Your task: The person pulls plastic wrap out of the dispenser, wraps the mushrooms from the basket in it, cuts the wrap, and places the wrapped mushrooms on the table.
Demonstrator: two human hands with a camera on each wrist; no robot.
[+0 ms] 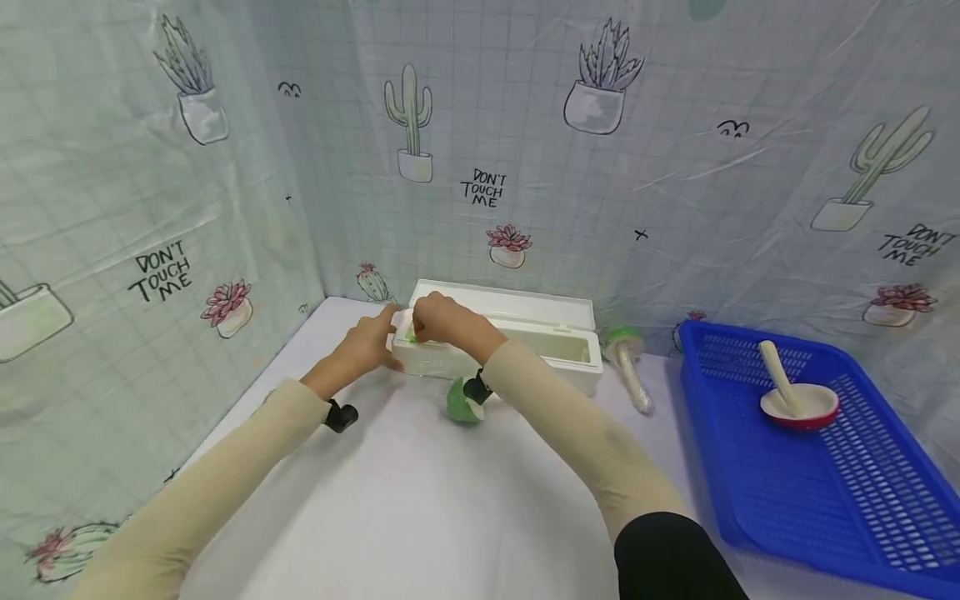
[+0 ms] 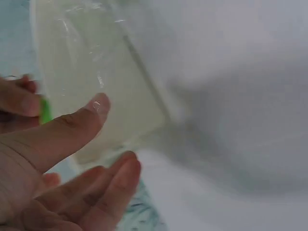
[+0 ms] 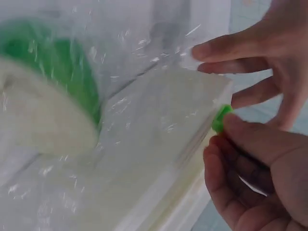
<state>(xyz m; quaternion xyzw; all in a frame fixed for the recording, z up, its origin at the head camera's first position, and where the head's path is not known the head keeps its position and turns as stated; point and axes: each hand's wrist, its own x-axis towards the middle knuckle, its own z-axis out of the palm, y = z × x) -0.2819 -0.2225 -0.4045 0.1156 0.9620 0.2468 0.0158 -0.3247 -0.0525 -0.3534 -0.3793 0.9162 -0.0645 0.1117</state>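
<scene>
A long white plastic wrap dispenser (image 1: pixel 510 354) stands at the back of the table with its lid raised. My right hand (image 1: pixel 448 321) is over its left part and pinches a small green slide cutter (image 3: pixel 221 119) between thumb and fingers. Clear plastic film (image 3: pixel 144 144) hangs over the dispenser's front. My left hand (image 1: pixel 366 340) is at the dispenser's left end, fingers fairly straight, with the thumb over the film-covered front in the left wrist view. In front of the dispenser lies a rounded green piece with a pale cut face (image 1: pixel 463 402), partly hidden by the right wrist.
Right of the dispenser lies a film-wrapped thing with a green top and pale stem (image 1: pixel 628 367). Farther right, a blue perforated basket (image 1: pixel 757 492) holds a red-and-white bowl (image 1: pixel 813 404) with a pale handle in it. A cactus-patterned sheet (image 1: pixel 480 125) hangs behind the table.
</scene>
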